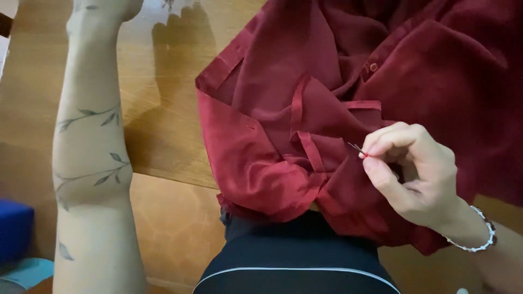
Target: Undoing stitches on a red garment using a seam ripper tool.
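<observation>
A dark red shirt [327,81] lies crumpled on a wooden table [163,163], its lower edge hanging over the near side. My right hand [414,174] pinches a thin metal tool [357,148] with a small red tip between thumb and forefinger. The tool's point touches the shirt fabric next to a narrow sewn strip [310,152]. My left forearm, marked with a leaf pattern, reaches up the left side of the table. Only the heel of my left hand [109,6] shows at the top edge, so its fingers are hidden.
A blue block [13,228] and a pale teal object [27,271] sit at the lower left. Black clothing with a white stripe [294,267] fills the bottom middle, below the table's edge. A beaded bracelet [482,239] circles my right wrist.
</observation>
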